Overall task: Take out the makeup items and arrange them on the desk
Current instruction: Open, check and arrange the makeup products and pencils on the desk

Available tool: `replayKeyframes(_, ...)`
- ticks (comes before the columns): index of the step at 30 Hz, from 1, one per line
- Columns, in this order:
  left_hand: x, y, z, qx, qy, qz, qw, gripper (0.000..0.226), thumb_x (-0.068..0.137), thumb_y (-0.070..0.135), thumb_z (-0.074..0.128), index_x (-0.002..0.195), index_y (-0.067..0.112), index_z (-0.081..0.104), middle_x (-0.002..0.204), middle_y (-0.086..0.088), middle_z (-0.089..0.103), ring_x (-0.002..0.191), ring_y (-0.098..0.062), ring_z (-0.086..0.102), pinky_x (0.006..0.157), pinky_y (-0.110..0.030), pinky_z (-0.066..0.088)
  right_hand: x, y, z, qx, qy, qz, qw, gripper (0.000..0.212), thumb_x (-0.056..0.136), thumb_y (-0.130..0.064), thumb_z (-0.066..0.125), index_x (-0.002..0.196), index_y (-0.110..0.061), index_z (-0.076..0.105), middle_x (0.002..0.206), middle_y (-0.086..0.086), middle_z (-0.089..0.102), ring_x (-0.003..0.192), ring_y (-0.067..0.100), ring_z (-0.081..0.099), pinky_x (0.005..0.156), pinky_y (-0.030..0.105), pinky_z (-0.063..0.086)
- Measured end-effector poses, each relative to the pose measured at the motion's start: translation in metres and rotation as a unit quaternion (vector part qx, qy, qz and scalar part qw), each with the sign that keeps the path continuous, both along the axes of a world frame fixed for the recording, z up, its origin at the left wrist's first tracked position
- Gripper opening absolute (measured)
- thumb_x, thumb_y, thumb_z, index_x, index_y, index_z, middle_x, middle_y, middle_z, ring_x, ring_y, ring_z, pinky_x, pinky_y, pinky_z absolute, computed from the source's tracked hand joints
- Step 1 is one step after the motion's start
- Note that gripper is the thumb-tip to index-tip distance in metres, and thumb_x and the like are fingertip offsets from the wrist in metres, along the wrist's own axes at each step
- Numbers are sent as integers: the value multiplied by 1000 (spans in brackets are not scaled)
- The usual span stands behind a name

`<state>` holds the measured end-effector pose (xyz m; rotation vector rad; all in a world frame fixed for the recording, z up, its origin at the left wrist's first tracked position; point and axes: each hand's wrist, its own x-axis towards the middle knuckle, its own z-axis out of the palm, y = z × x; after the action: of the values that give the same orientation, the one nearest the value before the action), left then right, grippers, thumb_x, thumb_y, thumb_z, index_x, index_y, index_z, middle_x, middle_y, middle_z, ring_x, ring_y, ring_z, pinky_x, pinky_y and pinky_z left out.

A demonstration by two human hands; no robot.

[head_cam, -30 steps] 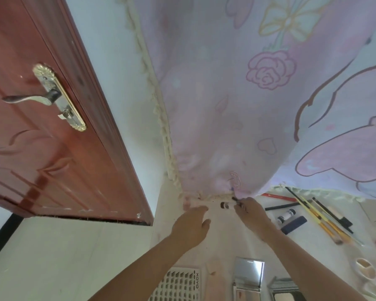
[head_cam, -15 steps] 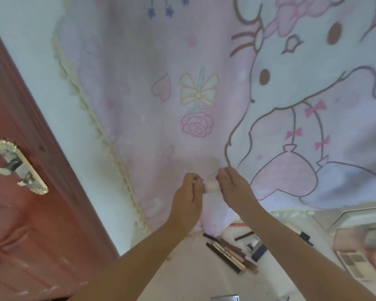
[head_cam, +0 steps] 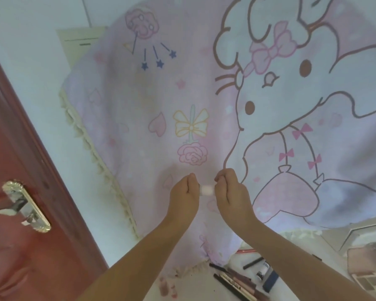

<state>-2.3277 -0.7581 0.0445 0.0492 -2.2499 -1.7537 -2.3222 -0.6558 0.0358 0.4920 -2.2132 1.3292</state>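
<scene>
A: While both hands hover raised in front of the pink cartoon cloth (head_cam: 182, 94), left hand (head_cam: 183, 197) and right hand (head_cam: 231, 194) each pinch an end of a small pale item (head_cam: 207, 190). Blurred; cap or tube, cannot tell.

B: Step?

A: Looks like handling one makeup item, maybe checking or uncapping it. Not yet placed.

B: Next?

A: Needs lowering toward 5 o'clock, beside the pencils (head_cam: 234, 281) and small bottle (head_cam: 263, 270) already lying on the desk (head_cam: 200, 285).

Pink cartoon-print curtain (head_cam: 237, 109) with cream fringe hangs ahead. Red-brown door (head_cam: 20, 213) at left, with metal handle (head_cam: 24, 207). White wall (head_cam: 30, 61) between them.
</scene>
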Motion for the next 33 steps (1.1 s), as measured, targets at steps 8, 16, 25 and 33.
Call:
replayKeyframes(8, -4, -4, -1, 242, -107, -114, 958, 20, 91, 7, 51, 72, 8, 54, 60, 0, 49, 56, -8, 46, 56, -15, 43, -18, -5, -10, -206, -235, 45, 949, 25, 99, -12, 27, 74, -16, 31, 56, 1, 34, 41, 6, 31, 38, 15, 27)
replayKeyframes(16, -25, -17, 7, 239, -74, -121, 961, 21, 98, 22, 38, 119, 21, 39, 87, -3, 55, 76, -13, 62, 67, -27, 52, -35, 11, 9, -40, -227, 21, 973, 25, 98, -20, 32, 79, -9, 42, 63, 0, 46, 55, 10, 42, 55, 20, 33)
replayKeyframes(25, -17, -21, 8, -492, 15, -82, 866, 23, 95, 14, 42, 115, 3, 41, 110, -13, 56, 99, -27, 57, 74, -30, 40, -37, 1, 44, 130, -241, 13, 962, 59, 97, -42, 26, 53, -8, 45, 56, 5, 47, 52, 13, 42, 52, 22, 32)
replayKeyframes(33, -24, -26, 27, -544, 5, -17, 839, 22, 92, 13, 44, 108, 1, 53, 111, -16, 61, 103, -32, 57, 75, -32, 41, -45, -20, 40, 147, -187, -39, 971, 51, 97, -22, 32, 47, -14, 33, 49, 1, 35, 47, 11, 32, 44, 23, 20)
